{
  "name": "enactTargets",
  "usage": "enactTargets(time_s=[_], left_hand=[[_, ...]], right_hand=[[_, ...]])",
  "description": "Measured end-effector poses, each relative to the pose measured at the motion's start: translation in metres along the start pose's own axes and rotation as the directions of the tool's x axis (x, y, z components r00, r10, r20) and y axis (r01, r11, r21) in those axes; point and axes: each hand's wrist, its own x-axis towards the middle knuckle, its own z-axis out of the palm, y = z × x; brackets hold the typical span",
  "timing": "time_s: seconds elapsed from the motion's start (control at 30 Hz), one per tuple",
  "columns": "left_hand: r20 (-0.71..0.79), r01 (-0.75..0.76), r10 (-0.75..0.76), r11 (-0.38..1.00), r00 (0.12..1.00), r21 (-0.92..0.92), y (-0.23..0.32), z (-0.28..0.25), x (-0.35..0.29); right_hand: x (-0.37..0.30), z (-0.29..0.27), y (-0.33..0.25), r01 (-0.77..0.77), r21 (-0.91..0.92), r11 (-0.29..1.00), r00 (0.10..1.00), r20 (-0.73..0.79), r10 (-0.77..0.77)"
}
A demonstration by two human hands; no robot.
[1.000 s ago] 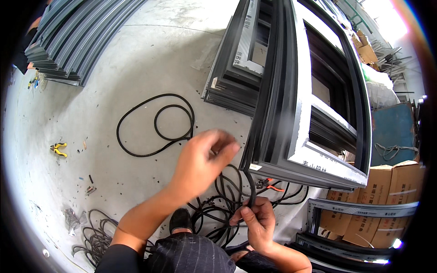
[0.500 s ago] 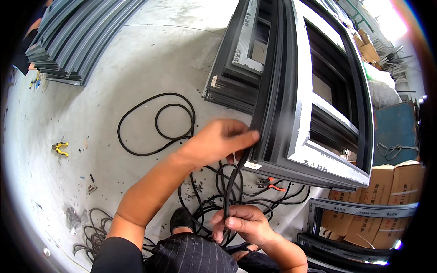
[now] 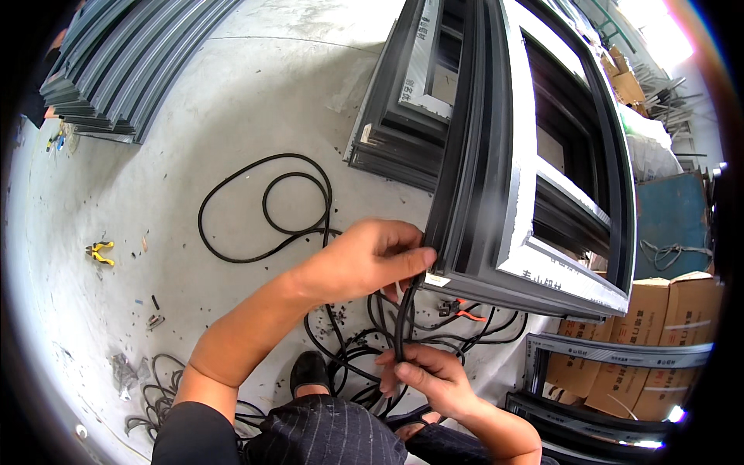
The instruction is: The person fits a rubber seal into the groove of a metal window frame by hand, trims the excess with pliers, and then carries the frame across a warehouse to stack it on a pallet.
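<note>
A long black rubber sealing strip (image 3: pixel 401 325) runs up from my right hand to the lower corner of a dark grey window frame (image 3: pixel 465 263). My left hand (image 3: pixel 372 260) is closed on the strip at that corner, thumb against the frame's edge and other fingers curled behind. Lower down, my right hand (image 3: pixel 430 376) pinches the same strip between thumb and fingers. More of the black strip (image 3: pixel 329 198) lies looped on the floor beyond my left hand. Further coils sit tangled around my feet, partly hidden by my hands and legs.
Orange-handled pliers (image 3: pixel 463 310) lie under the frame's corner, yellow-handled pliers (image 3: pixel 100 252) at far left. Grey profiles (image 3: pixel 139 62) are stacked at back left. More window frames (image 3: pixel 395 132) stand behind the near one. Cardboard boxes (image 3: pixel 643 333) and curved-looking frames (image 3: pixel 620 355) occupy the right.
My left hand has slid down along the frame's edge to its lower corner, still with the strip. My right hand has shifted slightly right and up with the strip.
</note>
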Motion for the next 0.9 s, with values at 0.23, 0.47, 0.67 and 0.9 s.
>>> enactTargets(time_s=[0.23,0.47,0.67,0.9], left_hand=[[-0.041,-0.123,0.148,0.925,0.988,0.359,-0.003,0.004,-0.006],[-0.045,0.031,-0.036,0.994,0.998,-0.101,-0.008,0.005,-0.016],[-0.013,-0.035,0.034,0.996,0.999,-0.084,-0.027,0.014,-0.019],[-0.087,0.026,-0.022,0.998,0.996,0.049,-0.024,0.022,-0.023]], right_hand=[[-0.036,-0.014,-0.030,0.090,-0.645,0.759,0.928,-0.223,-0.299],[-0.023,-0.020,-0.080,0.054,-0.994,-0.098,0.630,0.110,-0.769],[-0.019,-0.029,-0.071,-0.001,-0.996,-0.093,0.676,0.067,-0.734],[-0.011,-0.042,-0.059,-0.036,-0.960,-0.276,0.577,0.206,-0.790]])
